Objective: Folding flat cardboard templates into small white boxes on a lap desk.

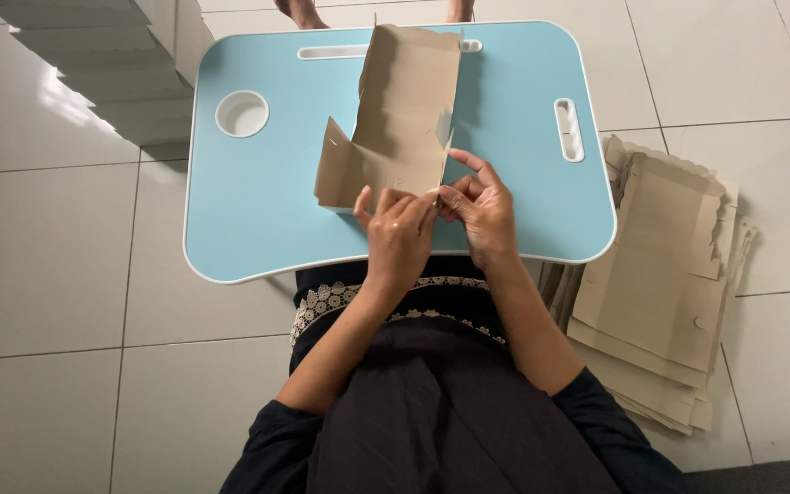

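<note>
A flat brown cardboard box blank lies on a light blue lap tray table, its long side running away from me. Both hands meet at its near right corner. My left hand pinches the near edge with bent fingers. My right hand grips the right-hand flap beside it, with the index finger raised. A side flap on the blank's left stands slightly lifted off the tray.
A stack of several flat cardboard blanks lies on the white tiled floor to my right. A pile of folded boxes sits at the upper left. The tray has a round cup recess and a slot. Someone's bare feet show beyond the tray.
</note>
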